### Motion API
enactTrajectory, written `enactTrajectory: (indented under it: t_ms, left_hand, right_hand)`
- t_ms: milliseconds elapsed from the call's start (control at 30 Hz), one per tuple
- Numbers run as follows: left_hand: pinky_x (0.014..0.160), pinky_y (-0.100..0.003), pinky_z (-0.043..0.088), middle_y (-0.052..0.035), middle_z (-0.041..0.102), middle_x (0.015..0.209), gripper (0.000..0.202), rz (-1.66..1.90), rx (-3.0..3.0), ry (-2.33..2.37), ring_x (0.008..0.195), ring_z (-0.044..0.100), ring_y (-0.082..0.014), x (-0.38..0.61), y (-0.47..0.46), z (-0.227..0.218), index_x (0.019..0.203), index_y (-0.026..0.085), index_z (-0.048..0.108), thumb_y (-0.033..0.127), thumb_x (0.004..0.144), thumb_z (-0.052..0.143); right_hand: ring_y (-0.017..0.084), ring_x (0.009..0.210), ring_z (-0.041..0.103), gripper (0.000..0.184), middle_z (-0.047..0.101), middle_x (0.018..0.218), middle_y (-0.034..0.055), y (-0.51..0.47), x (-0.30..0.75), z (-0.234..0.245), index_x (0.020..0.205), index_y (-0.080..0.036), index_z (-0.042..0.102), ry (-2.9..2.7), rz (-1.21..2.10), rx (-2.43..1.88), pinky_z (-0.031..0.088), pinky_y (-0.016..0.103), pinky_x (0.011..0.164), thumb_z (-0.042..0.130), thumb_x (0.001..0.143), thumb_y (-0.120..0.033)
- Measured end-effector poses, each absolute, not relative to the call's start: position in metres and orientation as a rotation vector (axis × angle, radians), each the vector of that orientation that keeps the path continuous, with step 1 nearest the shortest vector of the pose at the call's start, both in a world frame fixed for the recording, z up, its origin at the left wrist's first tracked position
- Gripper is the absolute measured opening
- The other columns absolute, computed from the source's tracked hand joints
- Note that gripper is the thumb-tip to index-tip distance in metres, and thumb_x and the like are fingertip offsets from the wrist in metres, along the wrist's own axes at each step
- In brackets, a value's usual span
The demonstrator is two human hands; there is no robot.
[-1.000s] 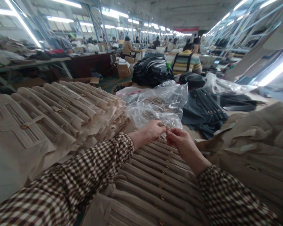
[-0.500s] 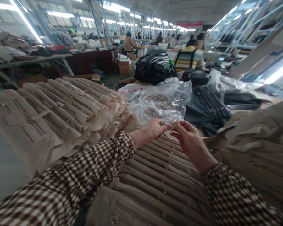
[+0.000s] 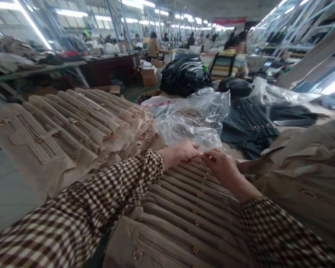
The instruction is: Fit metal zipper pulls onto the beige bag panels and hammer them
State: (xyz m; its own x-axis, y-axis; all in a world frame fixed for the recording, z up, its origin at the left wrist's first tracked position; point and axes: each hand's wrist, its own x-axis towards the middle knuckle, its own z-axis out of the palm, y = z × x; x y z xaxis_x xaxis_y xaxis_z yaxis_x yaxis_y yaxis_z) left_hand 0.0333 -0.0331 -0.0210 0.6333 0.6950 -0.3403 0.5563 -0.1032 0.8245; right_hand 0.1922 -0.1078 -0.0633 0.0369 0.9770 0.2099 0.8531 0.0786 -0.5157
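Observation:
My left hand [image 3: 182, 152] and my right hand [image 3: 222, 163] meet fingertip to fingertip, both closed in a pinch. Between them is a small beige strip, mostly hidden by the fingers. Below the hands lies a row of overlapping beige bag panels [image 3: 178, 201], with zippers and small gold-coloured rings along them. Just beyond the fingers, a clear plastic bag [image 3: 181, 128] holds a heap of small beige pieces [image 3: 191, 114].
Another stack of beige bag panels [image 3: 39, 137] rises at left, with gold-coloured fittings. Beige fabric pieces [image 3: 304, 175] are heaped at right. Dark panels [image 3: 247, 123] lie behind, near a black pile [image 3: 185, 76]. A person in a striped top [image 3: 226, 67] sits farther back.
Both hands have drawn closer together at the fingertips, and the right hand has dipped and turned slightly. Less of the strip shows. The whole view has shifted a little.

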Motion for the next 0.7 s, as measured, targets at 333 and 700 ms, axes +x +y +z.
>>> enactTrajectory:
  t_ms: [333,700]
  left_hand:
    - [0.054,-0.024,0.032,0.0024,0.056,0.056,0.009,-0.076,2.224,1.031,0.054,0.044,-0.0103,0.045,-0.020,-0.021,0.069,0.013,0.071,0.014,0.074,0.063]
    - [0.065,-0.024,0.042,-0.0102,0.074,0.087,0.020,-0.222,2.482,1.019,0.075,0.062,-0.0161,0.052,-0.020,-0.018,0.091,0.010,0.077,0.018,0.083,0.060]
  right_hand:
    - [0.015,0.065,0.059,0.023,0.068,0.064,0.0016,-0.100,0.205,-0.083,0.076,-0.019,0.076,-1.826,0.573,-2.007,0.038,0.025,0.060,0.054,0.077,-0.024]
    - [0.017,0.073,0.063,0.025,0.074,0.079,0.0047,-0.100,0.202,-0.087,0.086,-0.021,0.077,-1.910,0.470,-2.072,0.039,0.026,0.066,0.053,0.079,-0.019]
